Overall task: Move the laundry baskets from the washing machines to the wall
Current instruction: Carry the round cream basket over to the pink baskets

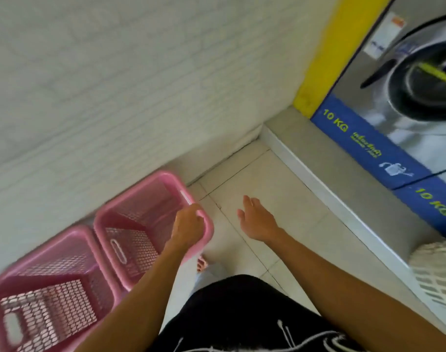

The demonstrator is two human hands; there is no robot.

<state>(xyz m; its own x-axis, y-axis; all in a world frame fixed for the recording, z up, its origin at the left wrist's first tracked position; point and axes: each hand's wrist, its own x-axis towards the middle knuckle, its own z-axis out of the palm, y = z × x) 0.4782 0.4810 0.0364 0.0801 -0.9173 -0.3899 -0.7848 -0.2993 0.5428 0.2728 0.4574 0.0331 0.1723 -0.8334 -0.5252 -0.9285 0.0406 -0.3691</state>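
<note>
Baskets (140, 224) (52, 283) — 2, pink, both empty

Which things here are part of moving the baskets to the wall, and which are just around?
Part of the job:
- pink plastic mesh basket by the wall, gripped at its rim
- second pink plastic mesh basket beside it
- white mesh basket near the machines
- left hand
- right hand
- white wall

Just around:
- front-loading washing machine
- tiled floor
</note>
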